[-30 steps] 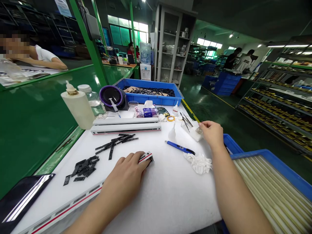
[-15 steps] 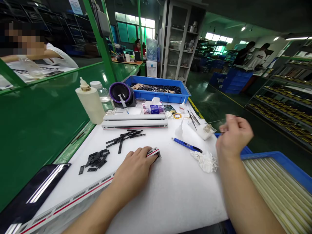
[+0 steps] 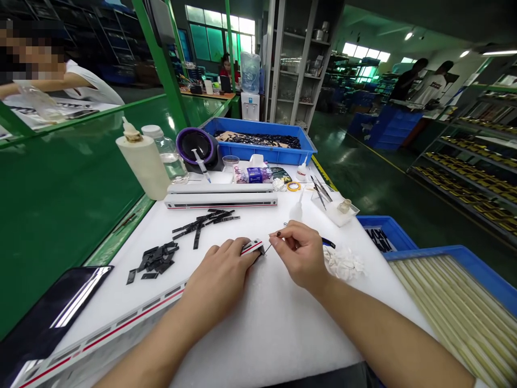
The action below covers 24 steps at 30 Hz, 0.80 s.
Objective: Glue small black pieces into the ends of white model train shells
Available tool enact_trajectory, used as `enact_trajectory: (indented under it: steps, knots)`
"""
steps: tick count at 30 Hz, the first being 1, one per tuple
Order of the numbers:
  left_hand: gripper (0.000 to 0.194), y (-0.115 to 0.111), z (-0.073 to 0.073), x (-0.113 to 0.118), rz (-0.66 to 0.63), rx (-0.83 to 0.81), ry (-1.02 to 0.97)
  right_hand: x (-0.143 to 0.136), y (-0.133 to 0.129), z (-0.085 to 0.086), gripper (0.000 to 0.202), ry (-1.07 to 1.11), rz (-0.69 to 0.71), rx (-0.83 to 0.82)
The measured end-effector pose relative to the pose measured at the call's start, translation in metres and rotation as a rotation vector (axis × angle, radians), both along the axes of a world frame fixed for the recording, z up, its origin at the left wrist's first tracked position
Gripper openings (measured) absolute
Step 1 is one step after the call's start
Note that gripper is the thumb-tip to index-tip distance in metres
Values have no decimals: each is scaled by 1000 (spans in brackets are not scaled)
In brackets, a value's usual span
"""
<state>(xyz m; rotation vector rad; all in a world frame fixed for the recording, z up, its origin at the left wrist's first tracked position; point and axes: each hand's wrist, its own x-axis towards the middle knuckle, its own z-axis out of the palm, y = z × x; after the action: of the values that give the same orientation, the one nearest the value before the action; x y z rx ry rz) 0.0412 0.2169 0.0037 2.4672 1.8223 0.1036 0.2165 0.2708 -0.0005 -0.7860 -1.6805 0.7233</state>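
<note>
A long white train-like strip (image 3: 121, 325) with a red line and dark windows lies slanted across the left of the table. My left hand (image 3: 220, 280) is wrapped over it near its far end. Just right of that end, my right hand (image 3: 299, 250) pinches a thin dark tool (image 3: 268, 248), whose tip points at the strip's end. Two piles of small black pieces (image 3: 157, 260) and longer black strips (image 3: 202, 223) lie beyond my left hand. Behind my right hand, a blue pen-like cutter (image 3: 328, 242) is mostly covered, beside crumpled white tissue (image 3: 345, 264).
Two more white train bodies (image 3: 221, 200) lie across the back, before a blue bin (image 3: 258, 156). Bottles (image 3: 145, 167) stand back left. Tweezers (image 3: 319, 191) and a small tray (image 3: 337, 213) are back right. Blue trays (image 3: 448, 250) flank the table's right side. Other people are farther off.
My right hand has come left and down from beside the small tray to the strip's end, with the thin tool. My left hand keeps its hold; the view has shifted slightly.
</note>
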Motion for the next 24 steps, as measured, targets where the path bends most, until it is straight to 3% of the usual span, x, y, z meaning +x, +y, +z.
enact_trajectory:
  steps: [19,24]
  knots:
    - [38,1,-2,0,-7,10,41,-3,4,-3,11,-54,15,3]
    - [36,1,-5,-3,-7,23,28,1,3,5,9,6,19,33]
